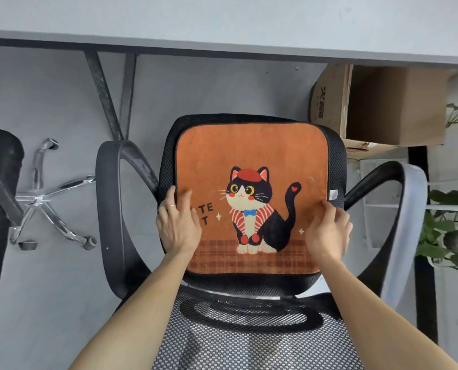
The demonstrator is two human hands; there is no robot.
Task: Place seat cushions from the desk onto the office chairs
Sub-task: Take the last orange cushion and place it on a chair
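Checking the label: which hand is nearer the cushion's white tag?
Right. The right hand is beside the white tag; the left hand is on the opposite edge of the cushion.

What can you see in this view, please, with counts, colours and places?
seat cushion: one, orange with a cat print, lying on the centre chair's seat
office chair: one, black mesh with black armrests, centre, in front of the desk
second chair: one, black, cut off at the left edge
chrome base: one, silver, on the floor at left
desk: one, grey, across the top
cardboard box: one, brown, under the desk at right
plants: green, right edge, count unclear
left hand: one, rests on the cushion's left edge
right hand: one, fingers curled at the cushion's right edge
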